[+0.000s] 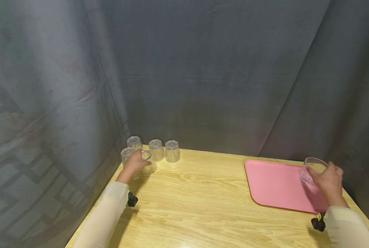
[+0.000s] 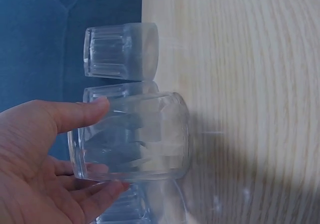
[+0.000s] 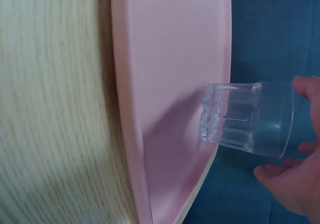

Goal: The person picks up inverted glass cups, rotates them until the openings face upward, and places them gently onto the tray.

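Note:
At the left end of the table my left hand (image 1: 135, 162) grips a clear plastic cup (image 1: 150, 167). In the left wrist view the thumb lies on one side of this cup (image 2: 145, 139) and the fingers on the other, its wide end toward the tabletop. My right hand (image 1: 328, 179) holds another clear cup (image 1: 306, 174) at the pink tray's (image 1: 277, 182) right end. The right wrist view has this cup (image 3: 245, 116) upright, faceted base close over the tray, thumb and fingers at the rim.
Several more clear cups stand upside down near the left hand, among them one at the back (image 1: 172, 151) and its neighbour (image 1: 156, 150). Grey curtains (image 1: 197, 75) hang behind and beside the wooden table (image 1: 197, 203). Black wrist mounts (image 1: 132, 199) show at the sleeves.

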